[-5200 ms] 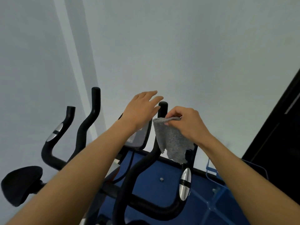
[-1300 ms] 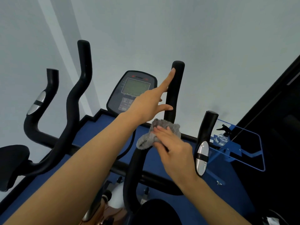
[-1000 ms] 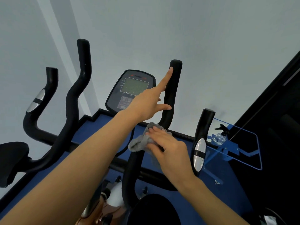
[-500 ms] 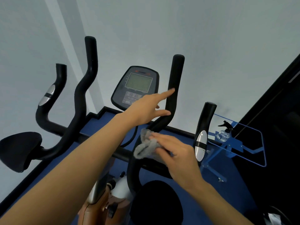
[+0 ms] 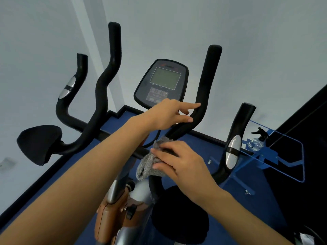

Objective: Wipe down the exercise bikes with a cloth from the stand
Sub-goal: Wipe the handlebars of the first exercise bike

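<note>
Our right hand (image 5: pixel 178 161) holds the cloth (image 5: pixel 146 167) bunched under bent fingers against the lower bend of the handlebar (image 5: pixel 207 82). Our left hand (image 5: pixel 166 115) is spread, forefinger and thumb touching it higher up.

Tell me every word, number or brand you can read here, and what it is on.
None can be read for certain.
Mark at the top of the console: too blurred to read.
Figures on the screen: faint, unreadable.
Labels on the buttons: too small.
On the spray bottle: no label legible.
On the grey cloth under the right hand: no print visible.
</note>
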A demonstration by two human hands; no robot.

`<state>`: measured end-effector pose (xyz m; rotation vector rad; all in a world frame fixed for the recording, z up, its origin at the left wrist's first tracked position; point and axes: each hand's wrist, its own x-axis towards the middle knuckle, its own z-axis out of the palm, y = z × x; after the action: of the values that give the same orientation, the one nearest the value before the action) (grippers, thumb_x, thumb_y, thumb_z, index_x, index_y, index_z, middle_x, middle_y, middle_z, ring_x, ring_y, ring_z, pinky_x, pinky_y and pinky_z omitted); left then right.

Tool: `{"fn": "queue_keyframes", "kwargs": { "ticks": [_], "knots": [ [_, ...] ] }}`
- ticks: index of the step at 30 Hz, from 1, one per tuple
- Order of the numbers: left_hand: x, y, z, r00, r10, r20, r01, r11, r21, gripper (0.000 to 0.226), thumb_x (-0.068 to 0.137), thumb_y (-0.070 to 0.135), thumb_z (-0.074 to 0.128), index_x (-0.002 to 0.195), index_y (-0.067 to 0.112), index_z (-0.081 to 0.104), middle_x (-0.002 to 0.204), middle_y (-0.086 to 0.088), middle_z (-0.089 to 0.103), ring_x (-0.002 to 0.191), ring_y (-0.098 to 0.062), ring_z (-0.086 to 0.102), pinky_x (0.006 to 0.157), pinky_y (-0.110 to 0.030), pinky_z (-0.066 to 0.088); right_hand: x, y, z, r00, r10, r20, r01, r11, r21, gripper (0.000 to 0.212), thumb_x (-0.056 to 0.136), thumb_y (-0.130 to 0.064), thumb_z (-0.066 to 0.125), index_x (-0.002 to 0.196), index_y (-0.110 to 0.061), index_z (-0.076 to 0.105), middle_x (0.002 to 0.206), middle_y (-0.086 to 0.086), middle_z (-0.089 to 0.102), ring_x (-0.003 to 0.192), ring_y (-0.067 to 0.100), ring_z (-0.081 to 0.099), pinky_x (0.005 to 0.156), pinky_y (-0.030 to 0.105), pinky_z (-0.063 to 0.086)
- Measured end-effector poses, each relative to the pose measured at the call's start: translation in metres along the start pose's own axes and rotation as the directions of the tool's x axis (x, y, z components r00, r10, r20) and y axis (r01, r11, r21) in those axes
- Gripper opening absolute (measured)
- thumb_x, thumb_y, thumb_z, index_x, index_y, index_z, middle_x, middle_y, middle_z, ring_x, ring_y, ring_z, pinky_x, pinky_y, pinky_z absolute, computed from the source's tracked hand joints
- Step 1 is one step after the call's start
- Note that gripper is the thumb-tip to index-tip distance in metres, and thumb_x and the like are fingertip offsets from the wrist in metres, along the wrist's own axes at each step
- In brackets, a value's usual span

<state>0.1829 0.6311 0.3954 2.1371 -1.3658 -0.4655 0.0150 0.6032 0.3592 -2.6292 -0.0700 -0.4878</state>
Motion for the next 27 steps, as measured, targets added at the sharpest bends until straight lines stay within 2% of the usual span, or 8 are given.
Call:
{"fn": "queue_keyframes", "kwargs": {
  "ticks": [5,9,12,15,17,20,23,27],
  "knots": [
    [-0.001,0.0,0.001,1.0,-0.007,-0.006,0.007,0.999,-0.031,0.05,0.09,0.034,0.057,0.136,0.037,0.039,0.123,-0.007,0.062,0.106,-0.018,0.061,0.097,-0.036,0.045,0.003,0.005,0.007,0.996,-0.071,0.061,0.075,0.995,-0.066,0.038,0.08,-0.039,0.049,0.107,-0.02,0.069,0.111,-0.006,0.07,0.109,0.007,0.06,0.103,0.02,0.028],
    [-0.001,0.001,0.001,1.0,-0.014,-0.005,0.014,1.0,-0.023,0.05,0.09,0.034,0.056,0.137,0.036,0.039,0.122,-0.006,0.062,0.101,-0.019,0.062,0.094,-0.034,0.047,0.002,0.0,0.01,0.993,-0.107,0.056,0.11,0.993,-0.043,0.024,0.071,-0.018,0.065,0.093,-0.019,0.075,0.098,-0.006,0.074,0.098,0.006,0.066,0.101,0.016,0.027],
    [-0.001,0.001,0.003,1.0,-0.018,-0.002,0.018,1.0,-0.005,0.049,0.091,0.035,0.055,0.137,0.037,0.038,0.12,-0.004,0.063,0.095,-0.021,0.063,0.09,-0.03,0.046,-0.002,0.0,0.007,0.987,-0.075,0.143,0.064,0.995,0.079,0.024,0.073,-0.016,0.064,0.094,-0.019,0.075,0.099,-0.007,0.073,0.1,0.002,0.062,0.1,0.008,0.024],
    [-0.004,0.001,0.004,1.0,-0.015,-0.007,0.015,1.0,-0.004,0.049,0.093,0.033,0.052,0.138,0.036,0.036,0.119,-0.004,0.063,0.094,-0.019,0.062,0.091,-0.026,0.041,-0.004,0.004,-0.003,0.966,-0.052,0.254,-0.004,0.977,0.215,0.024,0.082,-0.018,0.062,0.103,-0.023,0.071,0.107,-0.009,0.071,0.109,-0.002,0.056,0.099,0.007,0.035],
    [-0.006,0.002,0.004,1.0,-0.014,-0.022,0.014,1.0,-0.005,0.048,0.093,0.032,0.051,0.139,0.036,0.036,0.119,-0.003,0.064,0.093,-0.018,0.061,0.093,-0.029,0.042,-0.001,0.007,-0.012,0.969,-0.021,0.246,-0.05,0.959,0.28,0.025,0.085,-0.016,0.064,0.108,-0.023,0.069,0.108,-0.008,0.07,0.105,-0.001,0.059,0.093,0.012,0.044],
    [-0.009,0.004,0.007,0.999,-0.015,-0.047,0.015,1.0,0.003,0.046,0.094,0.031,0.05,0.139,0.035,0.037,0.118,-0.001,0.064,0.088,-0.013,0.057,0.092,-0.029,0.042,0.003,0.007,-0.015,0.981,-0.011,0.195,-0.05,0.95,0.308,0.026,0.084,-0.011,0.064,0.108,-0.018,0.068,0.113,-0.005,0.068,0.112,-0.004,0.052,0.097,0.012,0.042],
    [-0.012,0.003,0.01,0.997,-0.008,-0.082,0.007,1.0,-0.001,0.045,0.094,0.031,0.05,0.137,0.035,0.039,0.116,0.001,0.065,0.079,-0.003,0.052,0.091,-0.027,0.042,-0.004,0.003,-0.009,0.946,-0.035,0.323,-0.064,0.954,0.292,0.026,0.084,-0.013,0.065,0.108,-0.022,0.069,0.115,-0.006,0.067,0.116,-0.008,0.047,0.104,0.014,0.035],
    [-0.015,0.005,0.012,0.994,-0.016,-0.111,0.018,1.0,0.018,0.044,0.094,0.031,0.05,0.137,0.034,0.04,0.116,0.001,0.066,0.096,-0.011,0.058,0.094,-0.034,0.045,-0.005,-0.001,-0.014,0.913,-0.026,0.407,-0.097,0.955,0.278,0.021,0.085,-0.018,0.065,0.104,-0.024,0.071,0.101,-0.009,0.073,0.105,-0.007,0.053,0.091,0.007,0.042]
  ]
}}
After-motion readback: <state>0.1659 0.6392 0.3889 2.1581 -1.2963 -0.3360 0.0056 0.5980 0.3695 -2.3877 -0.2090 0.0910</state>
